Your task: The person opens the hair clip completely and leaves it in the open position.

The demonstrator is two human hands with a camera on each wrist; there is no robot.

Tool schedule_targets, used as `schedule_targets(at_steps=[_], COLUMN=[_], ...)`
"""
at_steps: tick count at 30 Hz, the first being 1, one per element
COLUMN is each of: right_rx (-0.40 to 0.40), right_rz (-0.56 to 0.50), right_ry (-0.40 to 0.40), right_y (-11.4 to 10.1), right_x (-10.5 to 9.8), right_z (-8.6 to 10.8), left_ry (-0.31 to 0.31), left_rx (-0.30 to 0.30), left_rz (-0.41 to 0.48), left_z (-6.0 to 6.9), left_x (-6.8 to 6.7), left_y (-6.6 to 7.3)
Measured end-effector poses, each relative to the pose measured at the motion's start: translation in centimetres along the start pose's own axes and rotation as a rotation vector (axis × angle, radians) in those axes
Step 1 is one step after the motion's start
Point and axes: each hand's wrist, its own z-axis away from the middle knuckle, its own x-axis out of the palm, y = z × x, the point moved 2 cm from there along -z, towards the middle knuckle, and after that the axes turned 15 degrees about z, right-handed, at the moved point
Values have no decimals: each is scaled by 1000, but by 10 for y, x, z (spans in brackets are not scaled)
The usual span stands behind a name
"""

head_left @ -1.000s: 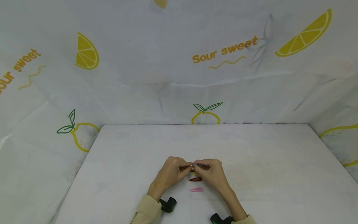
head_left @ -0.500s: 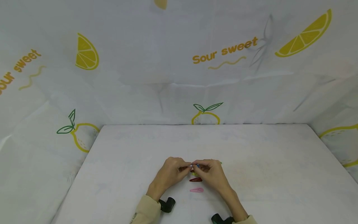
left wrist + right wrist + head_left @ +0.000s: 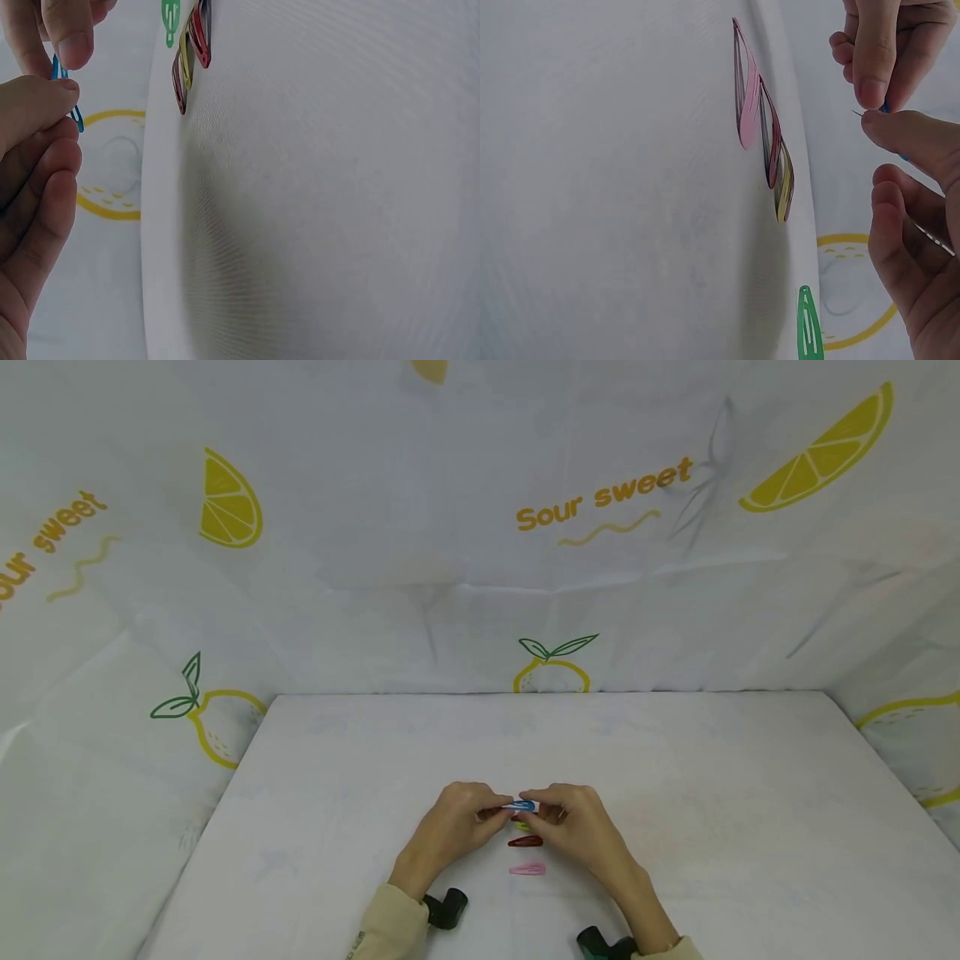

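Observation:
A blue snap hair clip [image 3: 522, 806] is held in the air between both hands. My left hand [image 3: 461, 818] pinches its left end between thumb and forefinger. The thumb and forefinger of my right hand [image 3: 579, 825] hold its right end. In the left wrist view, the end of the blue hair clip [image 3: 78, 120] sticks out past the left thumb. Fingers hide most of it in the right wrist view, where a thin pointed tip [image 3: 857, 113] shows. Below the hands lie a dark red hair clip [image 3: 526, 841] and a pink hair clip [image 3: 528, 869].
A yellow hair clip [image 3: 783, 187] lies beside the dark red ones on the white table [image 3: 360, 752]. A green hair clip [image 3: 808, 326] lies farther along. Black wrist-worn devices [image 3: 447, 908] hang under the forearms. A lemon-print cloth [image 3: 390, 635] stands behind the table.
The blue hair clip has turned so that more of its face shows. My right thumb and forefinger have spread slightly around it, and the right forearm has shifted a little right.

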Motion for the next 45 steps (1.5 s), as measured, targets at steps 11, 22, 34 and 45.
schedule_targets(at_steps=[11,22,34,45], right_rx=[-46,-54,108,249], right_rz=[28,46,137,197], right_ry=[12,42,32,38], right_y=[4,6,28,64], right_x=[-1,-4,-24,-49], right_z=[3,5,12,29], left_ry=[-14,-10,9,26], left_rx=[17,3,-39,-41], left_rz=[7,11,23,25], left_z=[-2,-2,1,2], left_x=[2,3,2,2], left_y=[3,3,2,1])
